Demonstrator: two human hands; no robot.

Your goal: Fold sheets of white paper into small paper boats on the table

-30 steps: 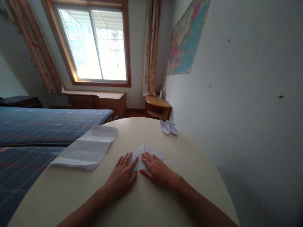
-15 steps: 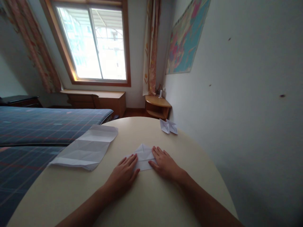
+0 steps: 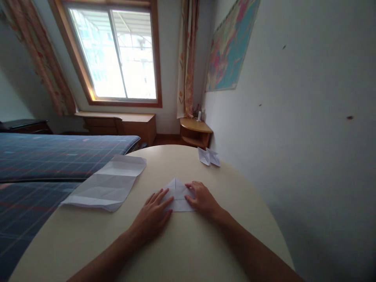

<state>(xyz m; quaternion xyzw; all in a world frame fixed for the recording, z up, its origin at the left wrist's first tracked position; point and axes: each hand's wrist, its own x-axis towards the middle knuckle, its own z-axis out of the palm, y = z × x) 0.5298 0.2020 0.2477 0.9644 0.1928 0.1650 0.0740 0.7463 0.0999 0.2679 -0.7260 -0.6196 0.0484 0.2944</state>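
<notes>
A white sheet of paper (image 3: 179,204), folded into a shape with a peak at its far edge, lies flat on the round table in front of me. My left hand (image 3: 154,209) rests on its left part with the fingers spread and open. On the right side, my right hand (image 3: 204,199) touches the paper with bent fingers; a gap shows between its thumb and forefinger, so it looks open. Both hands hide the paper's outer corners.
The cream round table (image 3: 182,246) bears a large creased sheet (image 3: 108,184) at the left and two small folded paper pieces (image 3: 209,156) near the far right edge. A mattress (image 3: 58,156) borders the table's left side, a white wall (image 3: 311,156) its right.
My right hand has gone from lying flat with stretched fingers to a bent, curled pose on the paper's right side. The left hand's fingers have spread a little more.
</notes>
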